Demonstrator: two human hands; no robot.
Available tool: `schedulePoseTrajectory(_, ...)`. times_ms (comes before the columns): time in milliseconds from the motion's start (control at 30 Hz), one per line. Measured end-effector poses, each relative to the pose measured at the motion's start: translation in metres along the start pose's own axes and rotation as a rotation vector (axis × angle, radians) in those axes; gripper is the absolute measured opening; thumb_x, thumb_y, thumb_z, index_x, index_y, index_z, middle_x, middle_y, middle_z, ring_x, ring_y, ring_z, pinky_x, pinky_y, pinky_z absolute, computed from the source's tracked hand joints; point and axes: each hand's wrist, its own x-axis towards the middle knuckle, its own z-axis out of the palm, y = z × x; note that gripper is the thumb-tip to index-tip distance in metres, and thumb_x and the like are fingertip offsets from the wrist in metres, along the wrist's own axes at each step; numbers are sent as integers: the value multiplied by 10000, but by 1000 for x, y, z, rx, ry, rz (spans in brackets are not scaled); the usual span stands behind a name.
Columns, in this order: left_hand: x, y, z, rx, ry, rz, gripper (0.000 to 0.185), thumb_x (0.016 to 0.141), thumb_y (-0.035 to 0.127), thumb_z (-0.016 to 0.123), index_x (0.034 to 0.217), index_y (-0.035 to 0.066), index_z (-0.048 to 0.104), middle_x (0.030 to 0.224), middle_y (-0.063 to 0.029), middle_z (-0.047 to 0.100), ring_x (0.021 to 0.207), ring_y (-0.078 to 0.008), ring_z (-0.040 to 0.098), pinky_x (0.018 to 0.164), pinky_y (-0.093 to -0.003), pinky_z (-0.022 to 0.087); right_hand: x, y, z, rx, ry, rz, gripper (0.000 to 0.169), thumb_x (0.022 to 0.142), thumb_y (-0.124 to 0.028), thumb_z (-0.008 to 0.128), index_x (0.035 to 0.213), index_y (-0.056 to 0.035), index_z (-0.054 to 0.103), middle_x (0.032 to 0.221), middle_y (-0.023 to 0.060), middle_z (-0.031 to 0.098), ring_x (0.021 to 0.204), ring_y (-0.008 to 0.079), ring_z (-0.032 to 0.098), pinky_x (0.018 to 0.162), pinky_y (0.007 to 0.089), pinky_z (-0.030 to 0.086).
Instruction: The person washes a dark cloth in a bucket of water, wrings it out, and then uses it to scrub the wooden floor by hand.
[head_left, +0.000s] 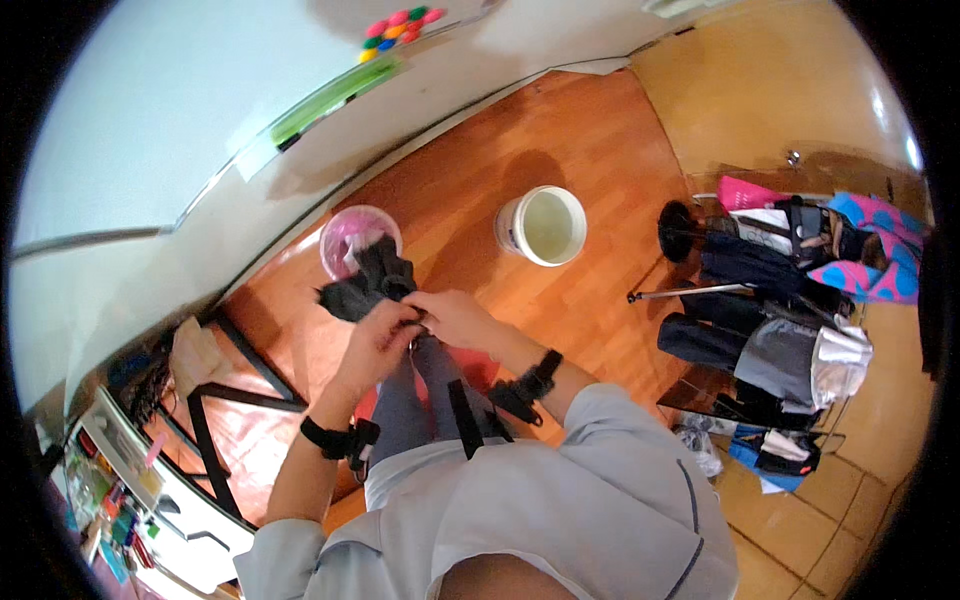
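A bunched dark cloth (367, 281) hangs from both of my hands, in front of my thighs. My left hand (382, 334) grips its near end, with the fingers curled in. My right hand (446, 315) pinches the same end beside it, and the fingertips of the two hands nearly meet. Behind the dark cloth stands a round pink tub (360, 225) with a whitish cloth in it, partly hidden. To the right on the floor is a white bucket (547, 225) holding a cloudy, pale liquid.
Clothes hang over a drying rack (720, 289) on the right. A pale wall (300, 184) runs along the left. A black metal frame (199, 435) and a white shelf with small items (187, 540) stand at the lower left. The floor (600, 142) is wood-patterned.
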Motion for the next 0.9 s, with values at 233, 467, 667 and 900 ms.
schedulePoseTrajectory(233,-1,13,18,-91,-63,-30,279,836,51,679,1100,25,592,1052,-99,589,853,-179,613,731,-280,518,-108,20,-79,-38,403,221,255,854,-26,591,1100,-89,594,933,157,653,878,295,649,760,362,499)
schedulePoseTrajectory(467,-21,6,23,65,-82,-213,199,852,81,677,1030,21,614,906,-82,657,758,-161,626,658,-272,512,-179,93,-152,-202,454,508,444,904,-143,569,1336,-170,471,940,184,655,874,331,643,747,412,498)
schedulePoseTrajectory(667,-25,1,45,458,-125,-207,256,838,170,687,1037,26,616,891,-117,661,741,-214,639,649,-309,514,-318,241,-74,-47,503,564,376,880,-222,518,1240,-125,572,798,177,653,730,324,646,631,411,502)
schedulePoseTrajectory(900,-58,34,94,829,-69,-397,332,801,235,703,1047,31,614,895,-143,663,780,-288,651,692,-384,516,-496,375,7,616,6,820,378,929,-313,541,1236,-98,592,1179,111,635,1088,262,585,871,394,478)
